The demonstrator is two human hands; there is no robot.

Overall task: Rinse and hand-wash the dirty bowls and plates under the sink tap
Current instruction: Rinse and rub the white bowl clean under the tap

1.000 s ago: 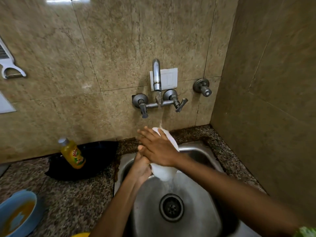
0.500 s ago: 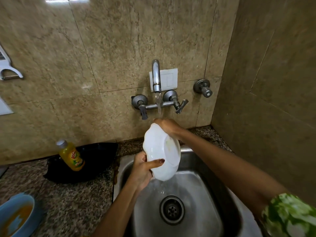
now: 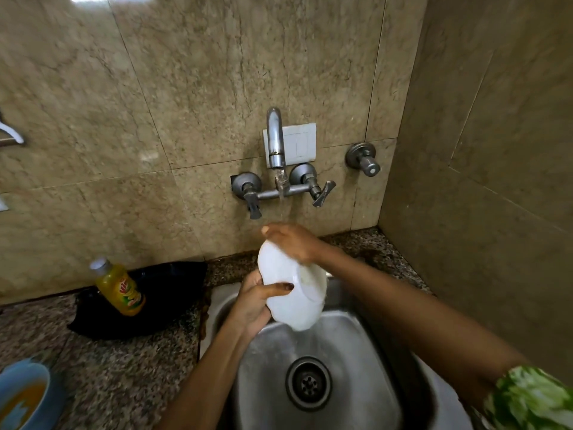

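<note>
At frame centre the plate [image 3: 291,293] stands on edge over the sink [image 3: 356,352], so tap [image 3: 275,141] water runs off. The left hand [image 3: 252,302] clamps its lower rim; the right hand [image 3: 293,242] curls over the top.

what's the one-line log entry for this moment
phase: rinsing | white bowl: tilted over sink | left hand: grips lower edge | right hand: on top rim | tap: running
</note>
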